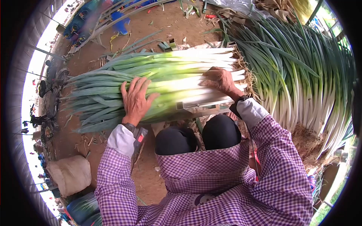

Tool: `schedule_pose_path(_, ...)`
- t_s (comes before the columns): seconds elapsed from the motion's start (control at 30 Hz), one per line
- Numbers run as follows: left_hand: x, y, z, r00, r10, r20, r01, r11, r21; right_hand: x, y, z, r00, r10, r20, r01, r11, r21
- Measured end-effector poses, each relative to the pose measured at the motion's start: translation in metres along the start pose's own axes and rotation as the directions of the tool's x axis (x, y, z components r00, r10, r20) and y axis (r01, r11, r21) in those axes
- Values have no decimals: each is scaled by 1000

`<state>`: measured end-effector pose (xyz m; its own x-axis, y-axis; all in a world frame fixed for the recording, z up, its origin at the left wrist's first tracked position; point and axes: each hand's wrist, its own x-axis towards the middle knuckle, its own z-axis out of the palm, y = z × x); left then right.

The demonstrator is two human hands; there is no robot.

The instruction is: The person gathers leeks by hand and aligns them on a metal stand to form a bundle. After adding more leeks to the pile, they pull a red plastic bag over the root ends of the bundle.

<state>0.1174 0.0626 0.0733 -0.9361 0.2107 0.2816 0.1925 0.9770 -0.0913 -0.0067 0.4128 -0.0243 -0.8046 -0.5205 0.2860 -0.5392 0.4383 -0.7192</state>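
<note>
A wide bundle of long green onions lies crosswise in front of my knees, leaves to the left and white stems and roots to the right. My left hand rests flat on the green part with its fingers spread. Over the white stems, my right hand is closed, its fingers curled round some stalks near the root end. A metal-edged rack or tray shows under the near side of the bundle. The stalks partly hide my right fingertips.
A large heap of green onions stands at the right, its roots toward me. A pale sack lies at the lower left. Blue plastic and long poles are at the upper left, on bare soil with leaf scraps.
</note>
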Motion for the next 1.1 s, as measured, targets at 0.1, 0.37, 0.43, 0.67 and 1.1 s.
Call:
schedule_pose_path(0.1, -10, 8, 5, 999, -17, -49, 13, 998, -68, 3, -3, -1, 999, -12, -36, 12, 1000, -10)
schedule_pose_path(0.37, 9, 9, 14, 997, -83, 0, 82, 986, -144, 6, -5, 6, 991, 117, -60, -121, 990, -71)
schedule_pose_path(0.43, 6, 12, 17, 996, -93, 2, 93, 987, -128, 2, 2, 12, 993, 74, -88, -82, 993, -84)
schedule_pose_path(0.67, 23, 28, 17, 987, -160, -17, 159, 986, -50, 5, 11, 27, 964, -71, -258, 33, 988, -149)
schedule_pose_path(1.1, 13, 28, 23, 985, -158, -67, 157, 987, -18, -42, 34, -27, 936, -18, -351, -74, 967, -246)
